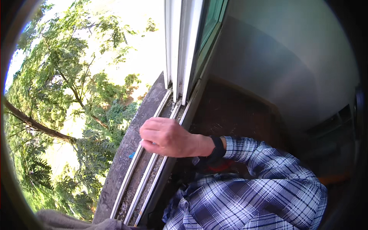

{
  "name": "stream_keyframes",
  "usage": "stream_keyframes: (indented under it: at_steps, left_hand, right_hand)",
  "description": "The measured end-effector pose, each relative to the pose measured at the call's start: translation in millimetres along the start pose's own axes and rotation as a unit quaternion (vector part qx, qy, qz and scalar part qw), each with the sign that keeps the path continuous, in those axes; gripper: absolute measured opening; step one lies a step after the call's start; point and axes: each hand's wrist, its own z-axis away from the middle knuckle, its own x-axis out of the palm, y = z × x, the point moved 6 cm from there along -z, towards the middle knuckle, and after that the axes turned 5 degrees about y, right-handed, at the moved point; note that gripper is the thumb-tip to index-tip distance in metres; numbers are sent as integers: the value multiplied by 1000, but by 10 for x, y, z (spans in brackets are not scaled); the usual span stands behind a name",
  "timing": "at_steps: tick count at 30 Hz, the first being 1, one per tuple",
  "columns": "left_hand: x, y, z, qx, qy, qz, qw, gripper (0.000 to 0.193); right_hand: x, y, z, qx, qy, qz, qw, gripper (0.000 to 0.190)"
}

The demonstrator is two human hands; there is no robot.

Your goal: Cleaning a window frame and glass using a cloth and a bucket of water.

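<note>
My right hand (166, 138) reaches in from the right over the tracks of a sliding window, back of the hand up. Its fingers are curled towards the thumb. A tiny pale-blue spot shows between thumb and fingers; whether it is a held thing cannot be made out. Under the hand run several light metal window tracks (141, 187), with dirt in the grooves between them. A small bright blue scrap (131, 155) lies on the weathered outer ledge (115, 178), left of the hand. My left hand is out of view.
White window sash frames (185, 51) stand upright beyond the hand. Grey-brown cloth (106, 224) lies across the near end of the tracks. Outside the ledge are tree branches (43, 129). Indoors, a pale wall (273, 57) rises above a dark floor (230, 115).
</note>
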Motion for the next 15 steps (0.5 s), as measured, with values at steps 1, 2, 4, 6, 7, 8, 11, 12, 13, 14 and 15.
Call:
stream_keyframes:
  at_steps: [1,2,4,6,7,8,11,12,13,14,15]
  left_hand:
    - [26,-49,-68,-9,-4,-3,1000,38]
    - [-39,40,19,-45,7,-27,999,38]
    - [-114,-31,67,-90,17,-50,995,39]
    - [35,-394,-287,-77,2,-29,997,40]
    - [69,-519,-430,-80,-3,-28,996,41]
    - [85,-603,-620,-73,-14,-32,997,41]
    - [285,-900,-833,-22,-4,-93,995,60]
    - [374,-914,-885,45,35,-128,990,59]
    - [584,-1162,-898,88,5,-251,964,56]
    - [592,-1119,-1016,91,0,-249,964,56]
    - [507,-1119,-1118,30,-44,-271,961,54]
  right_hand:
    - [-105,123,104,29,16,-7,999,17]
    - [-116,39,92,17,28,-45,998,17]
    - [-119,134,189,107,36,-116,987,11]
    - [-366,384,424,138,36,-63,988,10]
    - [-430,448,498,155,34,-37,987,9]
    - [-467,471,516,160,49,-35,985,9]
    - [-472,531,681,192,41,4,981,10]
    - [-446,560,724,196,42,-8,980,10]
    - [-441,594,757,204,32,2,978,10]
    - [-484,644,809,215,26,19,976,10]
    - [-469,665,780,224,29,16,974,10]
